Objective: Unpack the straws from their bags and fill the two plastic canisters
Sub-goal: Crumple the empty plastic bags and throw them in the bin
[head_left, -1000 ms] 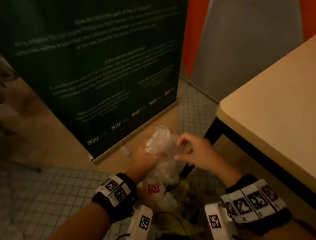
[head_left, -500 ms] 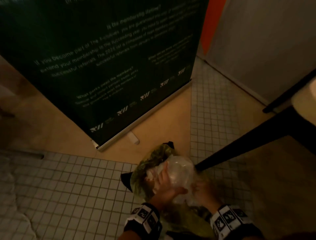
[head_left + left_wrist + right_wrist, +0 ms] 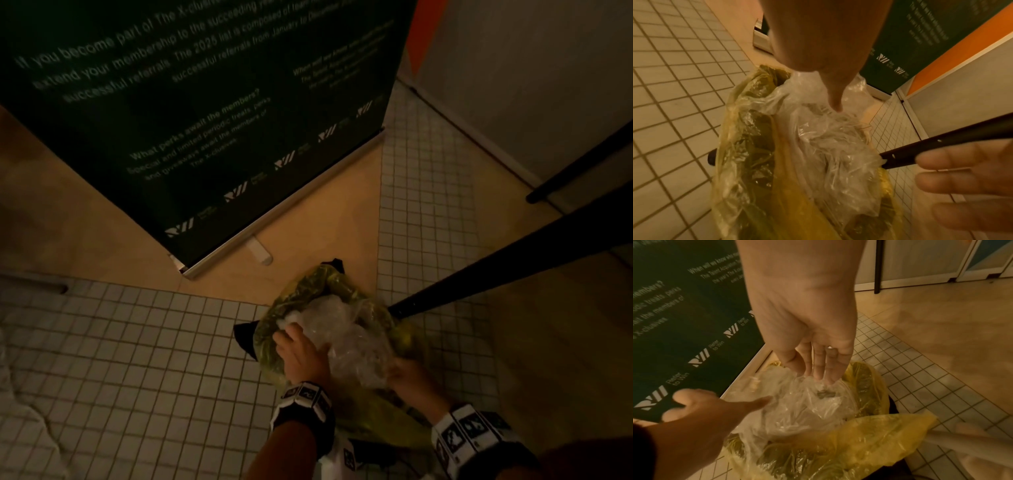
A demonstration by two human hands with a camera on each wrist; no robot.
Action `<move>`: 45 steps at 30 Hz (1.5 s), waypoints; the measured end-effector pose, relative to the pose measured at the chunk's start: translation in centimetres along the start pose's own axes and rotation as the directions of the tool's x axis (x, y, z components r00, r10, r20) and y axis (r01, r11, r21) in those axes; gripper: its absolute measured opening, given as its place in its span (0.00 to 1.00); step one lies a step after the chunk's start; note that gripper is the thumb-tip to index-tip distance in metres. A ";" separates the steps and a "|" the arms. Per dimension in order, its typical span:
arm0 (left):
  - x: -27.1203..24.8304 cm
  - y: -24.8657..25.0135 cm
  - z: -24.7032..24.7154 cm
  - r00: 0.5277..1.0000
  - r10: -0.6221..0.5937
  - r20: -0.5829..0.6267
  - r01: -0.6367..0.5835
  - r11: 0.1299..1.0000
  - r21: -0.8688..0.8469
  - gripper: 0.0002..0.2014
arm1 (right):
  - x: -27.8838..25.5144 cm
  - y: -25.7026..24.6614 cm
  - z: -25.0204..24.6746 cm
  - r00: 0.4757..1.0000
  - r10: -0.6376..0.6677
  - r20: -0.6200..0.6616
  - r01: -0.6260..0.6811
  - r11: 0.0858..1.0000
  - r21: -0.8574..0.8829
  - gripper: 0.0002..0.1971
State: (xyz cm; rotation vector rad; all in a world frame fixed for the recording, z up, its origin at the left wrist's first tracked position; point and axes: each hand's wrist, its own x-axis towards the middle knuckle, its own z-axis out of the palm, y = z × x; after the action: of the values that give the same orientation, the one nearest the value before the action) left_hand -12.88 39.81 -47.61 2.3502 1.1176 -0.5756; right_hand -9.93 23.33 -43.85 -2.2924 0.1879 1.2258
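Note:
A crumpled clear plastic bag (image 3: 342, 339) lies on top of a bin lined with a yellow bag (image 3: 308, 287) on the floor. My left hand (image 3: 291, 337) rests on the clear bag's left side, and one straight finger (image 3: 835, 104) presses into the plastic. On the near right side my right hand (image 3: 394, 370) touches the same bag (image 3: 797, 410) with straight fingers (image 3: 818, 369). No straws and no canisters are in view.
A dark green roll-up banner (image 3: 205, 120) stands just behind the bin. A black table leg (image 3: 496, 274) slants past the bin's right side. Around it is white tiled floor (image 3: 137, 359), with a grey wall panel (image 3: 531, 85) at the back right.
Both hands have carried the clear bag down from beside the table onto the yellow-lined bin. The right hand's pinch has opened to straight fingers. The table top has left the view.

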 end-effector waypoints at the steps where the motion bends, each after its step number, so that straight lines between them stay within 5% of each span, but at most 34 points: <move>1: 0.5 0.0 0.2 0.998 0.066 0.025 -0.064 0.996 -0.069 0.32 | -0.1 0.1 0.0 1.000 0.011 -0.008 -0.011 1.000 0.001 0.15; 6: 3.0 -0.8 2.1 0.930 0.336 0.145 -0.332 0.942 -0.052 0.24 | -0.2 0.8 0.1 0.998 0.023 -0.063 -0.022 1.000 0.007 0.15; 7: 3.4 -1.2 2.6 0.888 0.365 0.280 -0.381 0.924 0.005 0.28 | -0.1 1.0 0.2 0.998 0.027 -0.063 -0.026 1.000 0.012 0.15; 9: 4.2 -2.4 3.5 0.715 0.288 0.637 -0.451 0.886 0.106 0.38 | -0.3 1.2 0.2 0.998 0.034 -0.052 -0.034 0.999 0.004 0.13; 11: 4.6 -3.2 3.9 0.638 0.172 0.750 -0.434 0.886 0.166 0.42 | -0.4 1.3 0.4 0.999 0.051 -0.018 -0.052 0.998 -0.041 0.08; 13: 4.4 -2.8 3.6 0.726 0.225 0.650 -0.367 0.926 0.089 0.33 | -0.6 1.4 0.7 0.999 0.040 -0.009 -0.041 0.996 -0.074 0.10; 15: 3.8 -1.5 3.1 0.881 0.383 0.279 -0.403 0.915 0.018 0.22 | -0.9 1.3 0.7 0.999 0.032 -0.003 -0.032 0.998 -0.050 0.08; 17: 2.9 -0.5 2.3 0.871 0.485 -0.076 -0.480 0.874 0.073 0.18 | -1.2 1.2 0.6 1.000 0.029 -0.008 -0.029 0.999 -0.044 0.09; 19: 2.3 -0.5 2.2 0.847 0.501 -0.176 -0.496 0.865 0.073 0.21 | -1.1 1.6 0.6 1.000 0.030 -0.007 -0.030 0.999 -0.024 0.07; 21: 1.9 -0.6 2.7 0.883 0.443 -0.158 -0.448 0.894 0.003 0.27 | -1.4 1.4 0.6 1.000 0.030 -0.006 -0.030 1.000 -0.007 0.05; 24: 2.8 -1.2 4.1 0.960 0.273 0.055 -0.277 0.957 0.082 0.36 | -1.2 1.7 0.6 0.999 0.036 -0.019 -0.035 0.999 0.023 0.14; 26: 2.8 -1.8 3.8 0.898 0.280 0.339 -0.347 0.924 0.157 0.36 | -1.1 2.0 0.7 0.999 0.050 -0.020 -0.050 0.999 0.022 0.16; 29: 3.0 -2.8 2.7 0.722 0.244 0.648 -0.425 0.895 0.137 0.34 | -0.8 2.3 1.0 0.996 0.080 -0.028 -0.079 0.996 0.051 0.16; 31: 3.7 -3.2 3.0 0.731 0.241 0.638 -0.401 0.909 0.115 0.30 | -0.9 2.3 1.1 0.997 0.076 -0.014 -0.074 0.995 0.065 0.16; 34: 3.7 -2.9 2.7 0.863 0.225 0.452 -0.316 0.939 0.135 0.19 | -1.0 2.2 1.0 0.996 0.086 0.006 -0.086 0.993 0.084 0.14; 36: 3.0 -2.6 2.1 0.908 0.274 0.317 -0.338 0.925 0.170 0.15 | -1.1 2.2 0.9 0.995 0.097 -0.002 -0.096 0.989 0.108 0.10; 39: 1.8 -2.3 1.7 0.906 0.357 0.227 -0.397 0.903 0.164 0.15 | -1.3 2.5 0.0 0.994 0.102 -0.026 -0.096 0.980 0.174 0.12; 43: 1.6 -2.8 1.8 0.880 0.370 0.298 -0.378 0.925 -0.030 0.18 | -2.0 2.6 -2.3 0.981 0.171 -0.087 -0.135 0.937 0.321 0.10; 45: 1.8 -2.9 2.3 0.827 0.368 0.424 -0.355 0.928 -0.113 0.24 | -2.1 3.0 -3.4 0.970 0.213 -0.115 -0.149 0.901 0.408 0.09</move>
State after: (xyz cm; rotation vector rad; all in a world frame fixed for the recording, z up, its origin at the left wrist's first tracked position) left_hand -14.57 41.17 -51.17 2.1704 0.4552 -0.8789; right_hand -9.69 18.78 -41.76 -2.0417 0.6619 0.9815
